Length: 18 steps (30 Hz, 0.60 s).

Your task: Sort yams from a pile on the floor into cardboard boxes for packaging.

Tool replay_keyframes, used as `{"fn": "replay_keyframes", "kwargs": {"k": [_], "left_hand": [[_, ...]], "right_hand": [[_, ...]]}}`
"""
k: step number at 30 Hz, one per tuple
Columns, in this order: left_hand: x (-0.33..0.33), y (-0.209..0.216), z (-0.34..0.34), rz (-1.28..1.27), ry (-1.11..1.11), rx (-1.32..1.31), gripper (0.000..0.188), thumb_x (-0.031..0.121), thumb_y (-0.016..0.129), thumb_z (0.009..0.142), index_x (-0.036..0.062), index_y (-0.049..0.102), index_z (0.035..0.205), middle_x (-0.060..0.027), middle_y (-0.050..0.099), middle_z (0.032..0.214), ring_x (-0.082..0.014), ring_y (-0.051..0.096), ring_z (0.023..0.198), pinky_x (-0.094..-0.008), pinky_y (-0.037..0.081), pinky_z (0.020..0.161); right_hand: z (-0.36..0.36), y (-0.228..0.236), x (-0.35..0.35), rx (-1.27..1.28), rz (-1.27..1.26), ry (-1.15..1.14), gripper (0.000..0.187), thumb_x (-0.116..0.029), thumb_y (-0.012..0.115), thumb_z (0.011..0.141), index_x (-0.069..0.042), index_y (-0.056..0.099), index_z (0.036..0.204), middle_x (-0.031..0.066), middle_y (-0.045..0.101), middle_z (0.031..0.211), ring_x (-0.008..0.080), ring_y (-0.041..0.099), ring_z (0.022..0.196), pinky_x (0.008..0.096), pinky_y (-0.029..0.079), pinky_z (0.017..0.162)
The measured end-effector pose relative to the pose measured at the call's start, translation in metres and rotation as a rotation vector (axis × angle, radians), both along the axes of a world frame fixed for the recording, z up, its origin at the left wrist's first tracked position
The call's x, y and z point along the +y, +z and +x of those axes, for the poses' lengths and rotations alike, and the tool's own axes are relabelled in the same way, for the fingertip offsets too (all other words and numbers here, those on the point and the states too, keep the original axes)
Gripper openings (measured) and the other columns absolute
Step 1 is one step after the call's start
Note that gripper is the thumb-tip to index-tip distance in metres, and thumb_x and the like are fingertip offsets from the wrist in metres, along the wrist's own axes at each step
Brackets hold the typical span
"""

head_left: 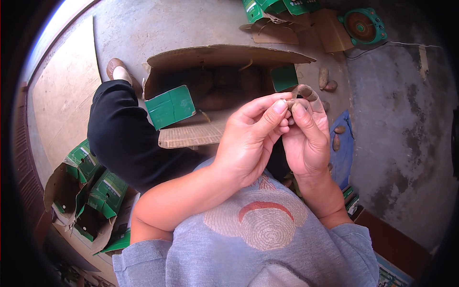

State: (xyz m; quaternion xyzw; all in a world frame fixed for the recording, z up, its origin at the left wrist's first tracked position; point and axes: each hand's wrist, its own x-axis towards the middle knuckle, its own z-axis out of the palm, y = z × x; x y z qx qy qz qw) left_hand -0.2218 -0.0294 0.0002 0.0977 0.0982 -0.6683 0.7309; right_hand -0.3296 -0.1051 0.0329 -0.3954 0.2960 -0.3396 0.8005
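My left hand [251, 131] and my right hand [308, 136] meet at the fingertips above the right side of an open cardboard box [191, 136]. Both are closed in a pinch, thumbs against fingers, around something small and brownish that I cannot make out. The right index finger curls up behind the left fingertips. Below them, the box has its brown flaps spread outward and a green flap panel [171, 106] folded out at the left. Inside it lie dark rounded shapes, too shaded to name.
Brown oblong tubers [323, 76] lie on the concrete floor at the right, others on a blue sheet [342, 148]. Green cartons [107, 191] stand at the lower left, more [279, 7] at the top. A round green fan-like device [363, 27] with a cord sits at the upper right.
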Motion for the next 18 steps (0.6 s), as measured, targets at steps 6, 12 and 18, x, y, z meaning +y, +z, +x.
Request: {"fn": "replay_keyframes", "kwargs": {"k": [6,12,18], "left_hand": [[-0.001,0.001,-0.001,-0.002,0.023,0.034,0.024,0.014,0.063,0.101,0.0004,0.065,0.121,-0.0047,0.067,0.102,-0.0103,0.061,0.09,-0.0252,0.054,0.085],[0.001,0.002,0.0,0.014,-0.044,0.169,0.024,0.015,0.062,0.102,0.0016,0.064,0.122,-0.0042,0.067,0.104,-0.0096,0.061,0.091,-0.0244,0.054,0.086],[0.002,0.004,0.012,-0.013,0.021,0.121,0.027,0.015,0.061,0.103,0.0019,0.061,0.126,-0.0039,0.067,0.101,-0.0093,0.062,0.091,-0.024,0.055,0.086]], "right_hand": [[-0.002,0.003,0.0,-0.001,0.055,-0.016,0.037,-0.003,0.061,0.098,-0.001,0.05,0.133,0.01,0.072,0.101,0.0155,0.066,0.09,0.0279,0.052,0.082],[-0.002,0.007,0.002,0.011,0.121,-0.053,0.036,-0.003,0.061,0.098,-0.002,0.05,0.133,0.0105,0.072,0.104,0.0165,0.067,0.091,0.0283,0.052,0.083],[-0.005,0.008,-0.008,-0.065,0.092,-0.06,0.028,-0.002,0.06,0.098,-0.004,0.057,0.126,0.0121,0.07,0.108,0.016,0.063,0.094,0.0288,0.05,0.082]]}}
